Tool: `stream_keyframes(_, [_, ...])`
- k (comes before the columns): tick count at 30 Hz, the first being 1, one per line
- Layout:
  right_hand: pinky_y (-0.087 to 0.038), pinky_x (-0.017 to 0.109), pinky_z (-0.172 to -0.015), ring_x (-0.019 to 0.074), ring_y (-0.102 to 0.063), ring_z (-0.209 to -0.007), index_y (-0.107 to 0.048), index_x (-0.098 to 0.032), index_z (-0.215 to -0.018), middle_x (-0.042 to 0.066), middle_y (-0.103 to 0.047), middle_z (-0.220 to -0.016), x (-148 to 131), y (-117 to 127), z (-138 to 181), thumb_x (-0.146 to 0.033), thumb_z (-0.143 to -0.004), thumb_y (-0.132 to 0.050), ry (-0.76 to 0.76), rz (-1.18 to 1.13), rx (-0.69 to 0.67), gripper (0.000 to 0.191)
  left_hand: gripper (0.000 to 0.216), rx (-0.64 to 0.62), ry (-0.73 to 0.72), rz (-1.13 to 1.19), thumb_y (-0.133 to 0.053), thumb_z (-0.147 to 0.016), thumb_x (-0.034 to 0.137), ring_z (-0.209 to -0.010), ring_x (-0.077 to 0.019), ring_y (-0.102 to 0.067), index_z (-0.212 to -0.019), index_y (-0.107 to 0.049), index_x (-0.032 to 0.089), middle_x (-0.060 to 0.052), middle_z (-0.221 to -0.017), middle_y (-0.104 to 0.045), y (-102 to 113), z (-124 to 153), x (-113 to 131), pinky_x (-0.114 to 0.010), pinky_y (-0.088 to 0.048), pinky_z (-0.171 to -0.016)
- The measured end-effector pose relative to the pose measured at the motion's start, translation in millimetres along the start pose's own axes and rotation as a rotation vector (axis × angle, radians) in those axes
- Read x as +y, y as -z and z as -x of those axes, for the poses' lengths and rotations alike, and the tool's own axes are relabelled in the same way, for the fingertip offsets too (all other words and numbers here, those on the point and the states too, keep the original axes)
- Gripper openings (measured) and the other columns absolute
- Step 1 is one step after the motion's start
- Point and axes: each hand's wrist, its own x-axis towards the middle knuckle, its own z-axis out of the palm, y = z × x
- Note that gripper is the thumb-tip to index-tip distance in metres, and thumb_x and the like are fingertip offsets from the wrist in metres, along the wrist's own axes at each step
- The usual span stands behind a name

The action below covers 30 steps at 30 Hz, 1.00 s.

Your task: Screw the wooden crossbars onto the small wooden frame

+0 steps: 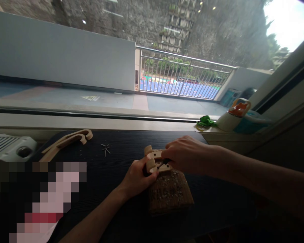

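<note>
A brown, worn wooden block (169, 194) lies on the dark table, its top scarred and flecked with shiny bits. On its far end rests a pale wooden piece (154, 170) with curled ends and dark holes. My left hand (139, 175) grips this piece at its left side, thumb in front and fingers behind. Closed over the right side, my right hand (178, 153) holds a slim dark tool (162, 164) resembling a screwdriver. The tool's tip meets the near strip of the piece at a hole. My fingers hide the handle and the piece's right end.
Several thin nails or screws (105, 148) lie loose on the black table (121, 141). Bent wooden strips with hooked ends (68, 140) lie at the far left. A white appliance (12, 146) stands at left. A green cloth (206, 120) and a jug (228, 118) sit by the window.
</note>
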Motion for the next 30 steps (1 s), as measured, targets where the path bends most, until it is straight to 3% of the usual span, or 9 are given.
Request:
stream_keyframes(6, [-0.029, 0.022, -0.054, 0.0113, -0.053, -0.066, -0.06, -0.018, -0.085, 0.003, -0.06, -0.076, 2, -7, 1, -0.011, -0.076, -0.048, 0.103, 0.015, 0.06, 0.016, 0.042, -0.02, 0.033, 0.093, -0.056, -0.07, 0.035, -0.07, -0.0151, -0.058, -0.109, -0.054, 0.02, -0.001, -0.083, -0.065, -1, 2, 3, -0.024, -0.044, -0.066])
stream_keyframes(9, [-0.03, 0.022, -0.055, 0.0113, -0.053, -0.066, -0.06, -0.016, -0.079, 0.003, -0.061, -0.074, 1, -1, 1, -0.013, -0.077, -0.047, 0.154, -0.026, -0.008, 0.013, 0.042, -0.041, 0.054, 0.136, -0.056, -0.07, 0.035, -0.068, -0.0147, -0.058, -0.109, -0.053, 0.02, -0.001, -0.082, -0.065, -2, 4, 4, -0.024, -0.044, -0.064])
stream_keyframes(15, [-0.031, 0.023, -0.057, 0.0113, -0.053, -0.062, -0.061, -0.015, -0.077, 0.004, -0.061, -0.071, 2, 6, 2, -0.02, -0.081, -0.041, 0.023, -0.091, -0.055, 0.02, 0.041, -0.043, 0.073, 0.079, -0.058, -0.068, 0.034, -0.071, -0.0169, -0.058, -0.107, -0.054, 0.021, -0.002, -0.082, -0.064, -3, 5, 2, -0.026, -0.044, -0.066])
stream_keyframes(30, [-0.031, 0.024, -0.06, 0.0123, -0.055, -0.067, -0.06, -0.016, -0.076, 0.004, -0.062, -0.072, 1, 4, 1, -0.017, -0.078, -0.043, 0.044, -0.119, -0.073, 0.018, 0.042, -0.03, 0.048, 0.057, -0.056, -0.069, 0.036, -0.067, -0.0156, -0.056, -0.108, -0.054, 0.021, -0.002, -0.079, -0.063, -4, 4, 1, -0.025, -0.043, -0.064])
